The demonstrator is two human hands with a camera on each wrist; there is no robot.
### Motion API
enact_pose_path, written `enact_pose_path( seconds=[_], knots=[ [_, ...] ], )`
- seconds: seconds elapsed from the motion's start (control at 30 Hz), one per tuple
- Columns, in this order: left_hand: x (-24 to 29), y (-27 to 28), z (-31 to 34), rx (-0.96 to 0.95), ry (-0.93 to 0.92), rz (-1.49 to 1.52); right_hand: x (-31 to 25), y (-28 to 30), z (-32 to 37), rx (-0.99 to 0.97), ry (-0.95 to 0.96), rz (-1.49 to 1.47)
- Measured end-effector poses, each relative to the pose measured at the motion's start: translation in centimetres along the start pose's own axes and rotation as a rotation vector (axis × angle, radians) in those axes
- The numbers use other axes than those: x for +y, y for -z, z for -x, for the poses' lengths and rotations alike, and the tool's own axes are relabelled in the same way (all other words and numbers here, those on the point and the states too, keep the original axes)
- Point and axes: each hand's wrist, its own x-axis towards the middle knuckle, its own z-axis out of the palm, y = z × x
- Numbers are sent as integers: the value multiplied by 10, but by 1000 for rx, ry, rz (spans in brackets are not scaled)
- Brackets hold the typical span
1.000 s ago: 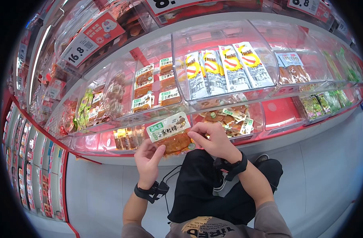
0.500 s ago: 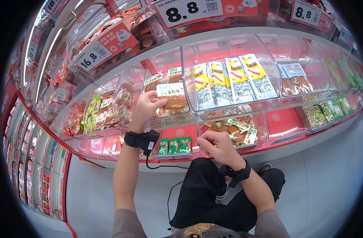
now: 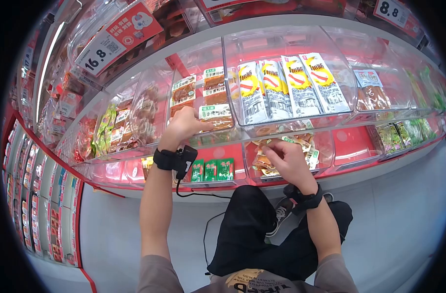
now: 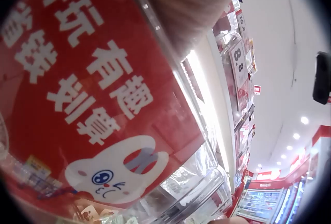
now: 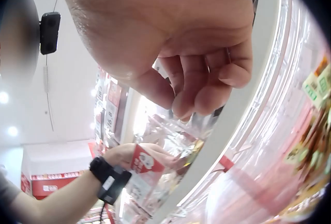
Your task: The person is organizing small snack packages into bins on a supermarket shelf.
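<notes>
My left hand (image 3: 184,126) reaches into a clear shelf bin, its thumb lying across the lower edge of a snack packet (image 3: 216,113). The packet has a green-and-white label over a brown slab and lies at the front of a row of similar packets (image 3: 214,83). The other left fingers are mostly hidden in the head view; the right wrist view shows them stretched forward beside a red price card (image 5: 146,162). My right hand (image 3: 287,158) hovers over a lower bin of loose snack packets (image 3: 311,158), fingers loosely curled around nothing.
White-and-yellow packets (image 3: 296,88) stand in the bin to the right. Below are green packets (image 3: 211,170). Clear bin walls and a front lip divide the shelf. A black cable (image 3: 203,195) hangs from the left wrist camera. Price card (image 3: 118,39) juts out at upper left.
Both hands held the packet in front of the shelf a second ago. The right hand let go, and the left hand carried the packet up into the bin, where it now lies on the row.
</notes>
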Motion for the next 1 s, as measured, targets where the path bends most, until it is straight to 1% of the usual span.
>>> enact_pose_path(
  seconds=[0.03, 0.13, 0.17, 0.27, 0.3, 0.33, 0.37, 0.4, 0.43, 0.47, 0.53, 0.57, 0.67, 0.77, 0.87, 1.0],
  knots=[
    [-2, -1, -3, -8, -5, -21, -3, 4, -2, -9, -52, 117],
    [2, 1, -3, -54, -11, -67, 30, 5, -7, 51, 10, 240],
    [3, 2, -4, -71, -9, -69, 39, 6, -9, 12, -96, 298],
    [4, 1, -4, -88, 1, -35, 81, 1, -8, 76, 101, 477],
    [1, 0, -6, -82, -4, -12, 81, -1, -6, 38, 49, 468],
    [-3, -1, -7, -75, -10, 10, 81, -2, -4, 13, 88, 509],
    [-9, -4, -8, -48, -75, 99, 80, -3, -3, -12, 128, 550],
    [-9, -5, -7, 2, -86, 90, 79, -5, -2, -36, 169, 590],
    [-8, -6, -5, 52, -97, 81, 75, -4, -2, -133, 135, 571],
    [-7, -7, -3, 101, -108, 72, 76, -4, 0, -158, 148, 590],
    [-3, -11, 6, 231, -229, 79, 78, -6, 4, -209, 174, 630],
    [-1, -11, 9, 297, -289, 81, 78, -5, 4, -245, 118, 627],
    [1, -1, 10, 60, -268, 197, 77, -3, 2, -244, 131, 605],
    [-6, -2, 4, -27, -488, 311, 73, -3, -1, -273, 134, 535],
    [1, 0, 12, -169, -450, 349, 67, -5, -4, -353, 124, 463],
    [2, 1, 12, -206, -477, 390, 67, -10, -1, -342, 123, 495]
  ],
)
